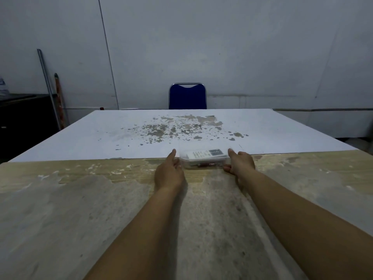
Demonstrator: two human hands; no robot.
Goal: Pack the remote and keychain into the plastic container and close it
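Observation:
A clear plastic container (pixel 203 166) lies on the table where the worn wooden part meets the white sheet. Through its clear top I see a white remote (pixel 205 154) with a dark screen. A small reddish keychain (pixel 204 164) lies in front of the remote, inside the container. My left hand (pixel 169 172) grips the container's left end, thumb stretched along its side. Its right end is held by my right hand (pixel 240 163), thumb on the top edge and fingers curled under. Whether the lid is fully seated I cannot tell.
The table (pixel 101 199) is worn wood near me, with a white sheet (pixel 121 138) with peeled patches farther away. A blue chair (pixel 187 97) stands behind the far edge. A dark cabinet (pixel 24 118) and leaning poles (pixel 48 85) are at the left wall.

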